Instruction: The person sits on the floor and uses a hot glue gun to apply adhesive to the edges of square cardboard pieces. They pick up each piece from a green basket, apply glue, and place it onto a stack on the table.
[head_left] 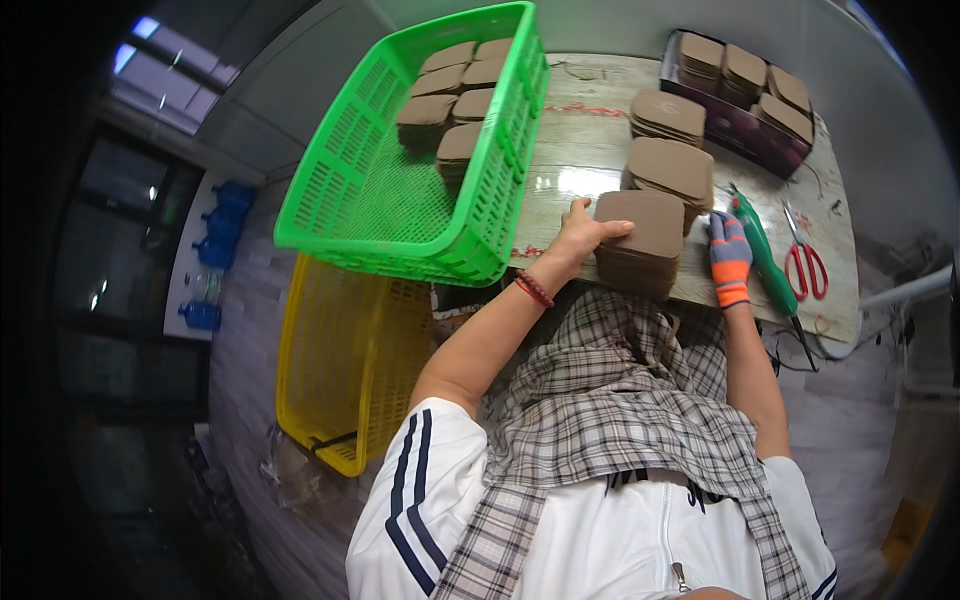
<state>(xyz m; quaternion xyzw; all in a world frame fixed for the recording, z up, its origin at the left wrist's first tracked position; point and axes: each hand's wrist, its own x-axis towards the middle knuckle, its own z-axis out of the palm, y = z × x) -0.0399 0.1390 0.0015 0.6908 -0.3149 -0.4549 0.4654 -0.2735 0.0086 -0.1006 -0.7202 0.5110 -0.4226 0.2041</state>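
Observation:
Bare, with a red bead bracelet at the wrist, my left hand point(582, 238) grips the left side of the nearest stack of brown rounded-square pieces point(640, 235), its thumb lying over the top. That stack stands at the table's near edge. My right hand point(730, 257), in a grey and orange glove, rests on the table to the right of the stacks with its fingers stretched out, holding nothing visible. Behind the near stack stand a second brown stack point(672, 165) and a third one point(667, 113). A green corded hand tool point(762, 245) lies just right of my glove.
Red-handled scissors point(803, 262) lie right of the tool. A dark box point(735, 135) holds more brown stacks at the far right. On the left, a green basket point(350, 215) holds several stacks. Below it is a yellow basket point(325, 380). Red scraps point(585, 109) litter the table point(590, 75).

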